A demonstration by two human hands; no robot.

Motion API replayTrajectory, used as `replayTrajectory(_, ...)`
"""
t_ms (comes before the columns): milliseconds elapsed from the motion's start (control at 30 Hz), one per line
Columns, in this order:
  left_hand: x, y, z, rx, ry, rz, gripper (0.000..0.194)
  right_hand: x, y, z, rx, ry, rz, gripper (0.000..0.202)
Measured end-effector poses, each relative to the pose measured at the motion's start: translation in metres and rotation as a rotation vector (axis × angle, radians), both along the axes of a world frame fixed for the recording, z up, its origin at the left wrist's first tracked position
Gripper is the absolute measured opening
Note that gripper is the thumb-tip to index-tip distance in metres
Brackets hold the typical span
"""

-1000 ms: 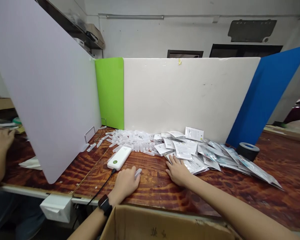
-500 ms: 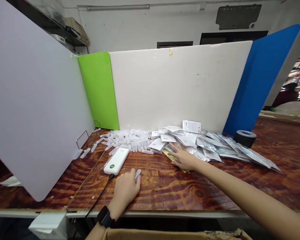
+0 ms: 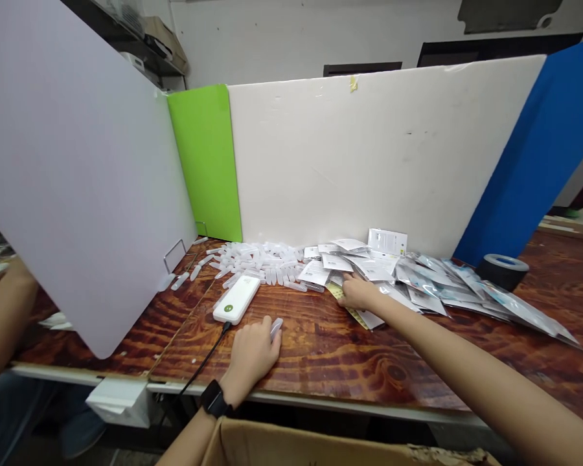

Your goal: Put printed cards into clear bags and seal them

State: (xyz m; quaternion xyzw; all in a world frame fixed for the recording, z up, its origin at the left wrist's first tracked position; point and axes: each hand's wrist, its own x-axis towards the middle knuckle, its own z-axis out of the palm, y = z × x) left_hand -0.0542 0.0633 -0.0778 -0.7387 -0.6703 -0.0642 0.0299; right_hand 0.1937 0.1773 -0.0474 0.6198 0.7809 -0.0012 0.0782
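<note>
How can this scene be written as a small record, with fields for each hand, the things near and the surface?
Left hand: holds a small translucent tube
Right hand: at the yellow sheet, by a pile of packets
Beyond left hand: white device with black cable; loose tubes
Far right: black tape roll
Surface: brown wooden table

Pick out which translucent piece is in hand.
The translucent piece held in the left hand, nearer the camera than the white rectangular device; the other visible pieces lie heaped or scattered on the table.
</note>
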Motion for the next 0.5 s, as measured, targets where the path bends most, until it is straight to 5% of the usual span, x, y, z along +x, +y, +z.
replayTrajectory(500, -0.003, -0.008, 0.0, 0.026, -0.033, -0.016, 0.027, -0.012, 0.0, 0.004, 0.009, -0.002, -0.11, 0.029)
